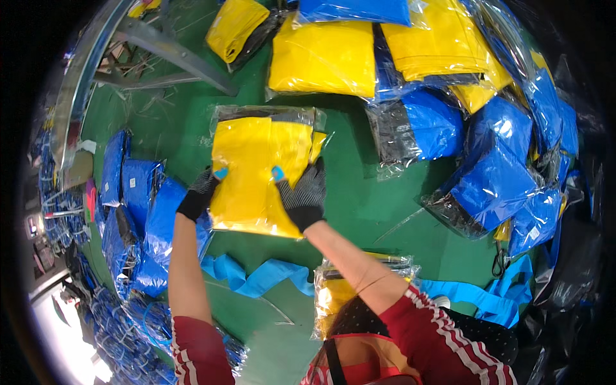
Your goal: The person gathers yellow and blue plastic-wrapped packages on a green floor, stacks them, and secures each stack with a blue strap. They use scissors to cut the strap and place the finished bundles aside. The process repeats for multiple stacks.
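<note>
Green desk (359,192) carries bagged yellow and blue garments; left hand (199,192) and right hand (301,196), gloved, fingers grasping a clear bag (256,173) holding a yellow garment.

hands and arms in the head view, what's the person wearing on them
Both the left hand and the right hand wear dark knit gloves with a fine pale pattern and light blue fingertip caps. The forearms are bare. The upper arms have red sleeves pushed up, with white stripes along the right one.
</note>
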`<state>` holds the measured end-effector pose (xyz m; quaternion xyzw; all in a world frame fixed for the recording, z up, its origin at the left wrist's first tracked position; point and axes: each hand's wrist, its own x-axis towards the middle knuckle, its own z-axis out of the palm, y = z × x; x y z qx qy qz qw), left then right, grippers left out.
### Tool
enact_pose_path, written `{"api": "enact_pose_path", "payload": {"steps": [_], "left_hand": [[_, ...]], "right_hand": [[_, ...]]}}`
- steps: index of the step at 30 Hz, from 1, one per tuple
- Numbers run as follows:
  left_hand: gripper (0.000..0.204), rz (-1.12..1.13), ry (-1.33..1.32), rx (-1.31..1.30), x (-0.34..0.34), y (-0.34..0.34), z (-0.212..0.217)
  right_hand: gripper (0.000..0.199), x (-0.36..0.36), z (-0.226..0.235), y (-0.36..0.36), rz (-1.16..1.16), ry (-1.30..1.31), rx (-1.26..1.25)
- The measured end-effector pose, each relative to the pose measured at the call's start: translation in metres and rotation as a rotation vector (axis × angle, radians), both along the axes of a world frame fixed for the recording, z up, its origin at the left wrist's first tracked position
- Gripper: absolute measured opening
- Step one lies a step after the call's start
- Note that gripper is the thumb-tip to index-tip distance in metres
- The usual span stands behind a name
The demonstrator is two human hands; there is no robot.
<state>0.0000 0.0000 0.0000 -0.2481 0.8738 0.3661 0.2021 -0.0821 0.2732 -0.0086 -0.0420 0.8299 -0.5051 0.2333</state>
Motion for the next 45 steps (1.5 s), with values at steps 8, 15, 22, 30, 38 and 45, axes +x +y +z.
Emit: {"api": "enact_pose_path", "payload": {"steps": [8, 15, 22, 30, 38, 45], "left_hand": [[0.050, 0.703, -0.006, 0.670, -0.002, 0.063, -0.009], [0.065, 0.694, 0.123, 0.963, 0.011, 0.133, 0.041], [0.072, 0.558, 0.313, 1.146, 0.011, 0.255, 0.161], [0.077, 0.690, 0.214, 0.953, 0.116, 0.326, 0.182], [0.071, 0.860, -0.155, 0.790, 0.296, 0.339, 0.123], [0.068, 0.770, -0.419, 0.746, 0.342, 0.339, 0.043]], "right_hand": [[0.095, 0.018, -0.024, 0.016, -0.352, -0.476, -0.485], [0.053, -0.029, 0.030, 0.078, -0.022, -0.488, -0.771], [0.067, -0.053, 0.129, 0.203, 0.192, -0.348, -0.769], [0.092, 0.055, 0.156, 0.308, 0.098, -0.247, -0.423], [0.110, 0.185, 0.110, 0.353, -0.004, -0.391, -0.398], [0.109, 0.235, 0.077, 0.367, 0.059, -0.425, -0.349]]}}
